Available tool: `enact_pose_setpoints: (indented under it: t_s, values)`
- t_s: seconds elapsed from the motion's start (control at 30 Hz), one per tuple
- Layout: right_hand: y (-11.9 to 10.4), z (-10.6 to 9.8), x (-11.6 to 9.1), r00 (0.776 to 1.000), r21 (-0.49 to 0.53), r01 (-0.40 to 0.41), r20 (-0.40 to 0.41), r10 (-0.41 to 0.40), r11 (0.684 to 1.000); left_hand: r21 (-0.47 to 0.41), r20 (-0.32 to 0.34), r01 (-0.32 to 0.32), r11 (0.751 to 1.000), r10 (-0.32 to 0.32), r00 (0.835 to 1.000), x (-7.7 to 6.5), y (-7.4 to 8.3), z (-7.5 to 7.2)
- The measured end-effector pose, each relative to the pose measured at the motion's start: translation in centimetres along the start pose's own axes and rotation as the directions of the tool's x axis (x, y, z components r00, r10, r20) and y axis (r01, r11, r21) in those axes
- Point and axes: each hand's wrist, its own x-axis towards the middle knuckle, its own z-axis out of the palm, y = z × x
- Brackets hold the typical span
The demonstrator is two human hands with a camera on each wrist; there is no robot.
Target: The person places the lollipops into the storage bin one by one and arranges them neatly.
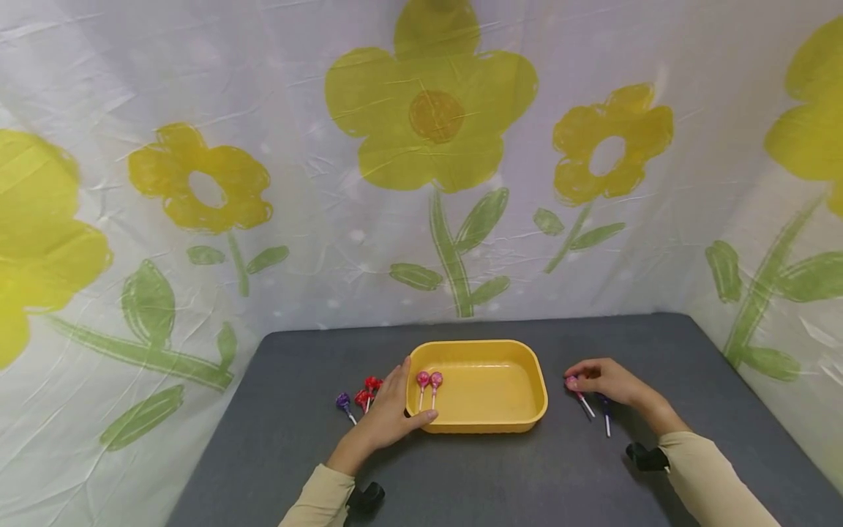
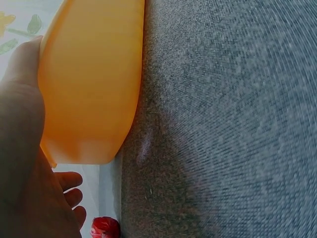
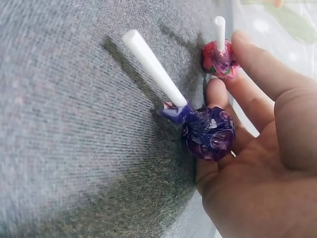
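My right hand [image 1: 612, 382] pinches the wrapped head of a pink lollipop [image 3: 218, 58] between thumb and fingertips, close over the dark table. Its white stick points back toward me. A purple lollipop [image 3: 210, 133] lies right by the palm of that hand, its stick also toward me. My left hand [image 1: 388, 411] rests against the near left corner of a yellow tray [image 1: 487, 427], fingers stretched along the left side and thumb at the near rim. Two pink lollipops [image 1: 436, 379] lie inside the tray at its left end.
Left of the tray, partly behind my left hand, lie red lollipops [image 1: 362, 397] and a purple lollipop [image 1: 343, 401]. The dark table [image 1: 487, 476] ends at a white flowered curtain [image 1: 316, 241] at the back and sides. Dark straps are on both wrists.
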Motion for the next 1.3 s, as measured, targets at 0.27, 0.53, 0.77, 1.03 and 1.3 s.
enact_pose_setpoints:
  t_s: [0.27, 0.53, 0.77, 1.03, 1.3]
  values:
    - [-0.16, 0.21, 0.07, 0.999, -0.032, -0.032, -0.003, 0.032, 0.999, -0.008, 0.0, 0.006, 1.0, -0.006, 1.0, -0.03, 0.01, 0.01]
    - [0.04, 0.1, 0.19, 0.999, -0.038, -0.034, -0.003, 0.034, 0.999, -0.011, 0.0, -0.002, 1.0, 0.002, 1.0, -0.11, 0.08, -0.12]
    - [-0.14, -0.05, -0.04, 1.0, -0.023, 0.009, -0.013, -0.009, 1.0, -0.009, -0.001, -0.008, 1.0, 0.008, 1.0, -0.04, 0.06, -0.1]
    - [-0.12, -0.19, -0.01, 1.0, -0.024, 0.014, -0.027, -0.015, 1.0, -0.018, 0.0, -0.012, 1.0, 0.012, 1.0, 0.02, -0.08, -0.06]
    - [-0.1, -0.46, -0.02, 1.0, 0.015, 0.008, -0.019, -0.008, 1.0, -0.019, -0.003, -0.01, 1.0, 0.01, 1.0, -0.02, -0.16, 0.01]
